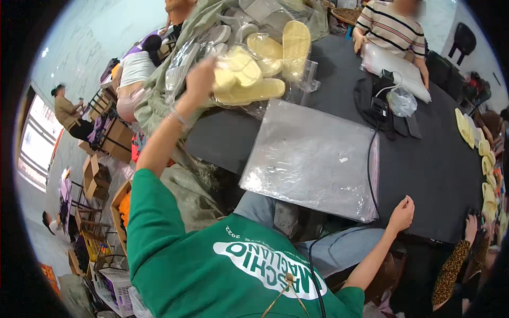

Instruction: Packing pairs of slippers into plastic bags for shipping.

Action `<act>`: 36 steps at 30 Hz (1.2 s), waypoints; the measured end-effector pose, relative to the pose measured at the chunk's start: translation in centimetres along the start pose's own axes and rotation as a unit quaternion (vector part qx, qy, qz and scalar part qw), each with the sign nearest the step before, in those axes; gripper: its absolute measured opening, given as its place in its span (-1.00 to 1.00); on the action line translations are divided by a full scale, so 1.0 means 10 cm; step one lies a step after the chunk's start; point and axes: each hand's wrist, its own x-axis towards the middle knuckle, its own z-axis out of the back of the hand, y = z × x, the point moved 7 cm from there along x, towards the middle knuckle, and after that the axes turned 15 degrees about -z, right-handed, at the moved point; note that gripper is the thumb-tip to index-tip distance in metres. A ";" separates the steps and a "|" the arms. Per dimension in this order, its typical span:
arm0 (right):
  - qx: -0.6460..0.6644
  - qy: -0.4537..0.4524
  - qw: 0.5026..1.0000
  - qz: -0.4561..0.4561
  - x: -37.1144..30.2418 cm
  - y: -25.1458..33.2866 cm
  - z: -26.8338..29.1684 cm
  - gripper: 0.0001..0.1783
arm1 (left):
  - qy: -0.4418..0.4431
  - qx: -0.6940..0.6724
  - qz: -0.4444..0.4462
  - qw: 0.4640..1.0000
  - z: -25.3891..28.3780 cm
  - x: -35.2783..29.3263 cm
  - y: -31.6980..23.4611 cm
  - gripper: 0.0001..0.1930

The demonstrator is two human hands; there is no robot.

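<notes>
My left hand (201, 80) reaches to the pile at the far left of the table, right beside pale yellow slippers (241, 68). Motion smears its fingers, so whether it grips one is unclear. Another yellow slipper (296, 50) lies sole up on clear plastic, and a further one (255, 92) rests lengthwise at the pile's near edge. My right hand (402, 213) hovers by the table's near edge, fingers curled together, with nothing visible in them. Between my hands lies a flat stack of clear plastic bags (313, 153).
A black cable (369, 175) crosses the bags' right side on the dark table (339, 69). A black bag (366, 103) and a knotted clear plastic bag (402, 100) lie beyond. Across sits a person in a striped shirt (389, 26) with plastic sheets. More yellow slippers (489, 199) line the right edge.
</notes>
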 end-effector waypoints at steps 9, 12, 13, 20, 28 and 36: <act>0.147 0.106 0.982 -0.044 0.21 -0.17 -0.02 -0.61 | -0.111 0.162 -0.293 0.935 1.38 1.92 0.19 -0.74; 0.396 0.248 0.884 -0.009 -0.11 0.84 0.57 -0.34 | -0.002 -0.375 -0.042 0.926 1.59 2.01 -0.31 -0.68; 0.466 0.302 0.831 0.048 -0.26 1.24 0.77 -0.25 | -0.001 -0.382 -0.044 0.923 1.68 1.97 -0.48 -0.68; 0.508 0.468 0.671 0.269 -1.14 2.56 0.96 0.11 | 0.249 -0.512 -0.158 0.806 1.65 1.85 -1.65 -0.66; 0.608 0.441 0.658 -0.054 -1.27 2.52 0.78 -0.62 | -0.011 -0.713 -0.142 0.687 1.64 1.57 -1.62 -0.32; 0.500 0.676 0.400 -0.366 -1.84 1.72 0.07 -0.54 | 0.001 -0.476 -0.199 0.857 0.81 -0.38 -2.26 -0.63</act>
